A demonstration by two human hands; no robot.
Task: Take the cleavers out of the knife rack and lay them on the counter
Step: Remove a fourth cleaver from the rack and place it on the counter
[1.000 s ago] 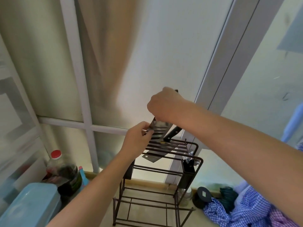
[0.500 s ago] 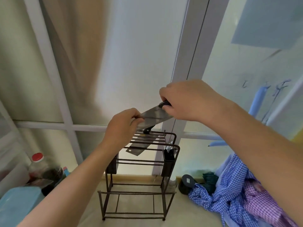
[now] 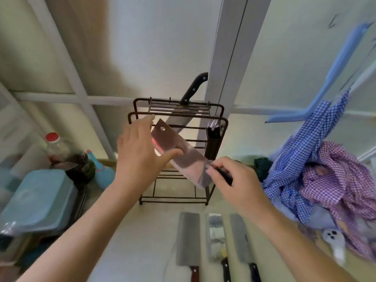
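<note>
A steel cleaver (image 3: 179,153) with a hole near its far corner hangs in the air in front of the dark wire knife rack (image 3: 215,119). My right hand (image 3: 234,180) grips its black handle. My left hand (image 3: 140,151) pinches the blade from the left side. One more knife with a black handle (image 3: 193,88) still leans in the rack's top slots. Three cleavers lie side by side on the pale counter (image 3: 138,241) below: a left cleaver (image 3: 188,239), a middle cleaver (image 3: 215,237) and a right cleaver (image 3: 241,241).
A light blue lidded box (image 3: 38,200) and a red-capped bottle (image 3: 56,147) stand at the left. Blue and purple checked cloth (image 3: 321,176) is heaped at the right, with a white plug (image 3: 333,239) beside it. A window frame runs behind the rack.
The cleaver has come out of the rack and down toward me, held by both hands. The view has tilted down, so the counter with three cleavers shows now.
</note>
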